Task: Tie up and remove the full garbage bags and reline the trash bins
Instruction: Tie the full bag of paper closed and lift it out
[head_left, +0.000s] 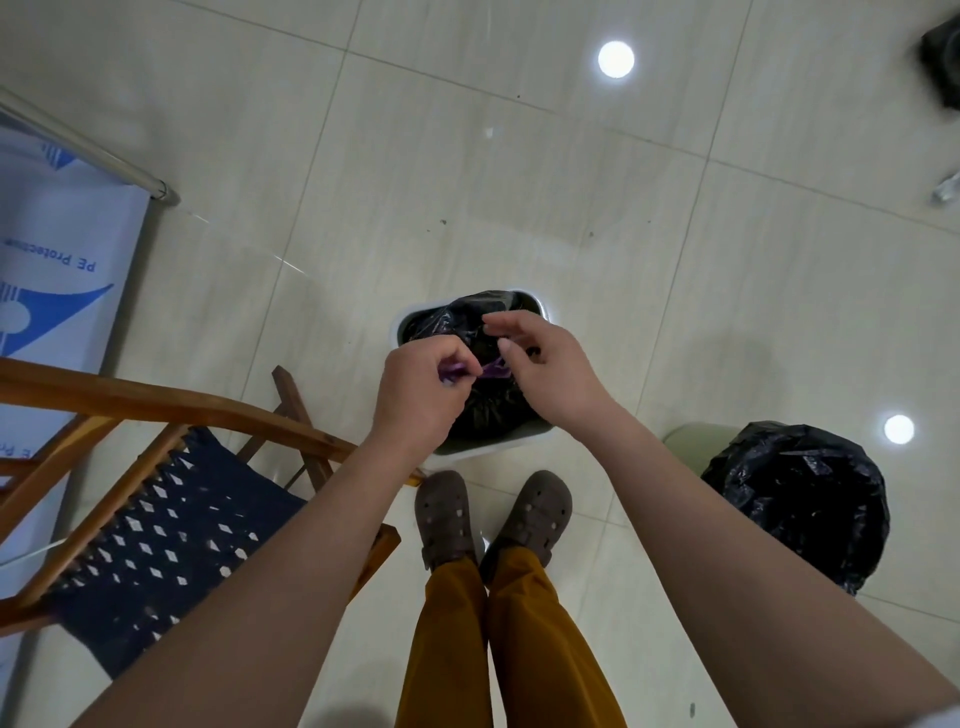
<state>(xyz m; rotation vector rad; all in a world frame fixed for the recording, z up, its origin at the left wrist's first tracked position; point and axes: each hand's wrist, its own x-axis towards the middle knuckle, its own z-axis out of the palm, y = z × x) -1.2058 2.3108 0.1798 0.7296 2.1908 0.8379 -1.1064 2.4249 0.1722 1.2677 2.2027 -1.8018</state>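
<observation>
Two black bags are on the tiled floor (467, 156). One full bag (800, 499) covers a bin at the right. The other black bag (483, 405) sits in the white bin (410, 325) before the feet. Above it, the left hand (421, 389) and right hand (545, 364) pinch the purple drawstring (491, 370).

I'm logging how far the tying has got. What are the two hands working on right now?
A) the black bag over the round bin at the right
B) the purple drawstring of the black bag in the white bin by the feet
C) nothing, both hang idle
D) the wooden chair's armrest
B: the left hand and the right hand pinch the purple drawstring over the black bag in the white bin.
</observation>
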